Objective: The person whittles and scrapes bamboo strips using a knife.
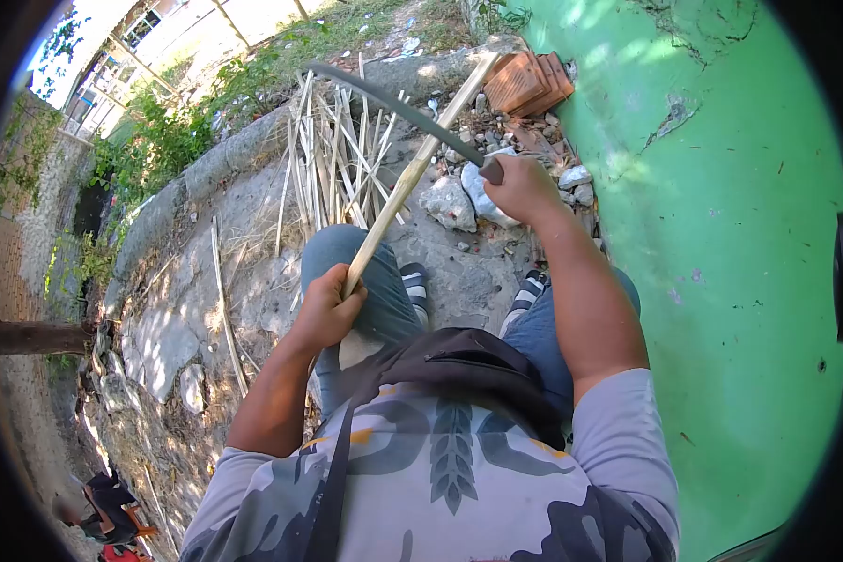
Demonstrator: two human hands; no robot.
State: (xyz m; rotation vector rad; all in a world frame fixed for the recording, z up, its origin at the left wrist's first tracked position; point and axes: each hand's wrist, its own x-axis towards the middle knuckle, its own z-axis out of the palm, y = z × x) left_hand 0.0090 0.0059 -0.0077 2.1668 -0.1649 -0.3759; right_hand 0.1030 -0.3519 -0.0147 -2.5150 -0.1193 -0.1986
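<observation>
My left hand (328,306), by my left knee, is closed round the near end of a long pale bamboo strip (398,194). The strip slants up and away to the right. Closed on the handle of a machete is my right hand (525,192). Its long, slightly curved dark blade (384,98) points to the upper left. In the head view the blade crosses the strip; whether the two touch, I cannot tell. Beyond my left knee lies a loose heap of thin split strips (332,155).
A green wall (721,281) runs along my right. Stones (448,203) and stacked clay tiles (529,84) lie at its foot. A low concrete edge (206,173) and plants (159,140) are at the left. A single strip (225,309) lies on the ground.
</observation>
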